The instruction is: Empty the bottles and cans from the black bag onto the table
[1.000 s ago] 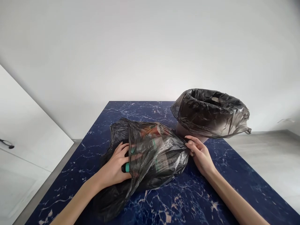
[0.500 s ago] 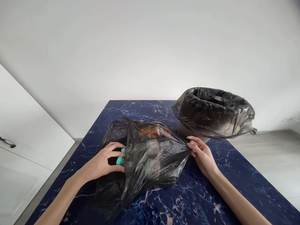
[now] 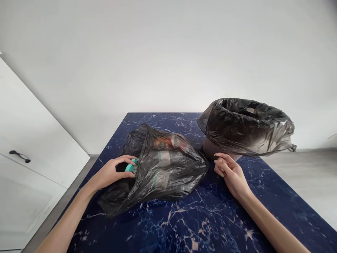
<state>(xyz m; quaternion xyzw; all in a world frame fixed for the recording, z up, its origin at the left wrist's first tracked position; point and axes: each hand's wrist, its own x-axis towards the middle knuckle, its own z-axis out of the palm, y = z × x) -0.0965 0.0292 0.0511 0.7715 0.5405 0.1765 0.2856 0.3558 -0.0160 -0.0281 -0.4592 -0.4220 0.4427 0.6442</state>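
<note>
- A dark blue marble-patterned tabletop (image 3: 210, 225) is filling the view under a white wall.
- The left hand (image 3: 112, 172) is clasping a teal-capped bottle (image 3: 130, 167) at the mouth of the crumpled black plastic bag (image 3: 163, 168) lying mid-table.
- The right hand (image 3: 231, 174) is resting loose, gripping nothing, beside the black-lined round bin (image 3: 246, 128).
- Judging by this, drawing the bottle clear needs leftward room, and the left edge is near.

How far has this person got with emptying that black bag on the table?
Barely begun, it seems. Done: the bin beside it already wears a dark liner. In hand: the left hand grips a teal-capped bottle at the mouth of the black bag, while the right hand rests just off the bag's other end. Left: a can and other packaging show through the plastic, all inside.
</note>
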